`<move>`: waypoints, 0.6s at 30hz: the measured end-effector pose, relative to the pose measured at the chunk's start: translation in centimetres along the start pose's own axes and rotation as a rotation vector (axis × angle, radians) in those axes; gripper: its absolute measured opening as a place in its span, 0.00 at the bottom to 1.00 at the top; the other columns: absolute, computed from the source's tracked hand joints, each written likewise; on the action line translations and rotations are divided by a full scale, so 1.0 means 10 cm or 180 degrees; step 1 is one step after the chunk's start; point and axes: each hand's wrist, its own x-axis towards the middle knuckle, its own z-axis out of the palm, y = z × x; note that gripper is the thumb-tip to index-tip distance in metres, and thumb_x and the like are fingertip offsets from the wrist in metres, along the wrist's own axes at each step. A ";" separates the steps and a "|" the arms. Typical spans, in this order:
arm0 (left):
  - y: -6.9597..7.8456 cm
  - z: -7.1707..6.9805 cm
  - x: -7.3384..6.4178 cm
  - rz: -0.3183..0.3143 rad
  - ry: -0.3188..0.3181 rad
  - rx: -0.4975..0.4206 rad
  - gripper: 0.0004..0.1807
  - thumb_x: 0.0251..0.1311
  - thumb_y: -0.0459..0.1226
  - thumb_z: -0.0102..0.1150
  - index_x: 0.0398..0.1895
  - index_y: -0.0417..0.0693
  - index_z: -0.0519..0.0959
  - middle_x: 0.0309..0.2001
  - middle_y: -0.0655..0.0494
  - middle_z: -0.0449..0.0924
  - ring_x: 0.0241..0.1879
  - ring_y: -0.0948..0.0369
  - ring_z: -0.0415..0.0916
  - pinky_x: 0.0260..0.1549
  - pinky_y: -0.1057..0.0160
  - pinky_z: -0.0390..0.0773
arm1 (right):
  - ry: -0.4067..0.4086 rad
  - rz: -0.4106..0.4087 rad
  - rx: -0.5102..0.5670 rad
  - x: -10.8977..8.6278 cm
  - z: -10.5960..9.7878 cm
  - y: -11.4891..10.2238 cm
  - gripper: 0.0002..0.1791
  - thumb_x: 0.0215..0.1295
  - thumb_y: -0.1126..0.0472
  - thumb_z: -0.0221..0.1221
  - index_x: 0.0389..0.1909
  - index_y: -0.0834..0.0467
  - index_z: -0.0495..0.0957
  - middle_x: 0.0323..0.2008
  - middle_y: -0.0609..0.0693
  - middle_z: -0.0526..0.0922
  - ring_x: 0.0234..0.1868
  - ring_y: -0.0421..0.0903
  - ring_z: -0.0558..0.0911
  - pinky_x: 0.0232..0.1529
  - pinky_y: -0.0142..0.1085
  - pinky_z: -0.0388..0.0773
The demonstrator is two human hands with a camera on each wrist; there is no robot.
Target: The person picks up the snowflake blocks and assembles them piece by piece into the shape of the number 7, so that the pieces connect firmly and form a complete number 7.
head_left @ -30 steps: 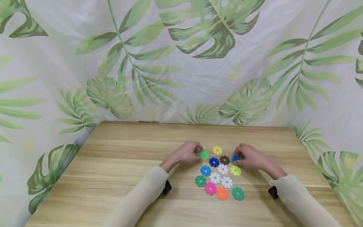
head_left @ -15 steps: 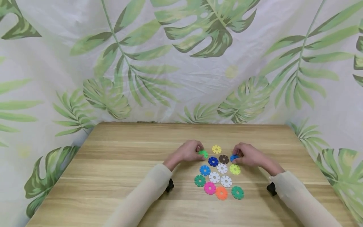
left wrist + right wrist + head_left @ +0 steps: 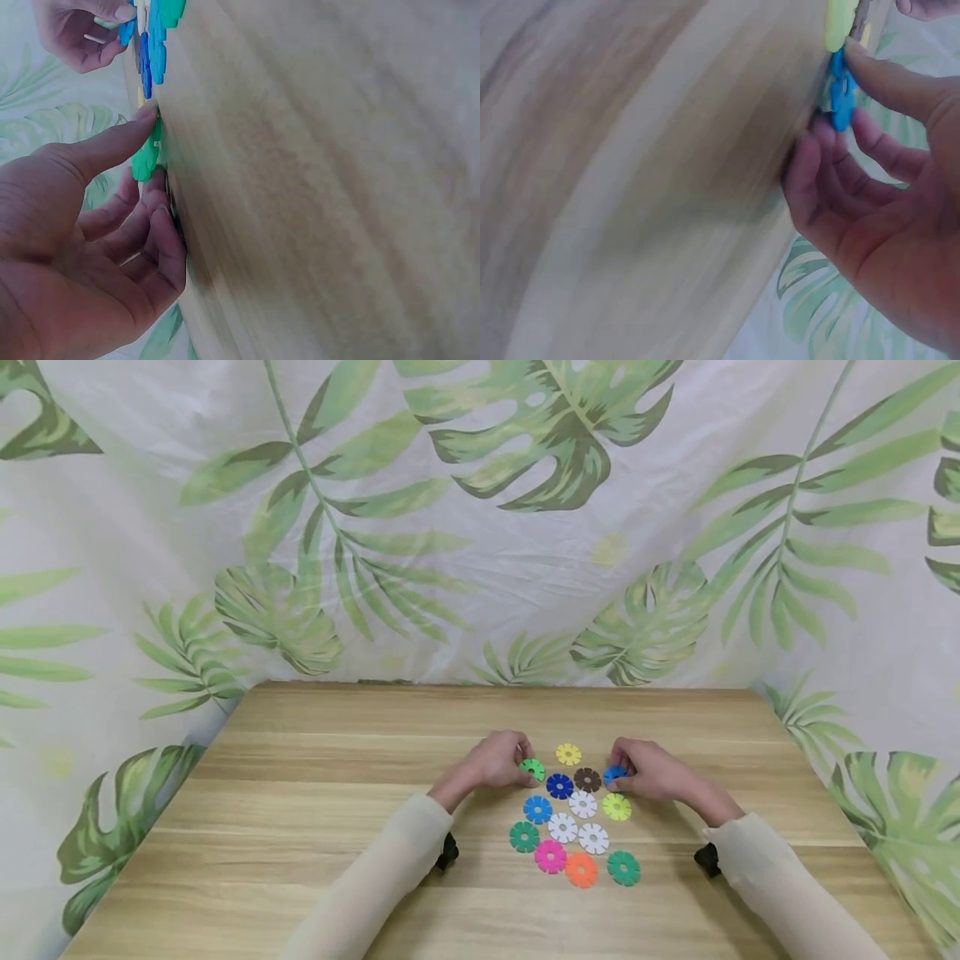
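My left hand (image 3: 502, 760) holds a bright green notched plastic disc (image 3: 533, 769) by its edge, at the left of a cluster of such discs. In the left wrist view the thumb lies on one side of the green disc (image 3: 146, 156) and curled fingers on the other. Across the cluster, my right hand (image 3: 651, 770) pinches a blue notched disc (image 3: 614, 775). Its thumb meets the rim of the blue disc (image 3: 842, 90) in the right wrist view, with the fingertips at the opposite rim. Between the hands lie a dark blue disc (image 3: 559, 787) and a brown disc (image 3: 587, 780).
A yellow disc (image 3: 567, 754) lies farthest back. Nearer are a yellow-green disc (image 3: 617, 799), several white discs, a pink disc (image 3: 551, 847), an orange disc (image 3: 581, 858) and dark green ones. The wooden table (image 3: 315, 793) ends at a leaf-patterned cloth (image 3: 420, 568).
The head view has shifted slightly, so everything sits a little farther left. Both hands stay at the same discs, with only slight finger movement.
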 end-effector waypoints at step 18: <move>-0.10 -0.02 -0.20 -0.0154 0.0294 -0.1313 0.06 0.64 0.28 0.66 0.42 0.36 0.84 0.32 0.45 0.90 0.28 0.57 0.87 0.29 0.63 0.86 | 0.0314 -0.0033 0.0558 -0.02 -0.12 -0.09 0.15 0.66 0.72 0.66 0.53 0.64 0.84 0.34 0.55 0.86 0.28 0.41 0.85 0.28 0.32 0.86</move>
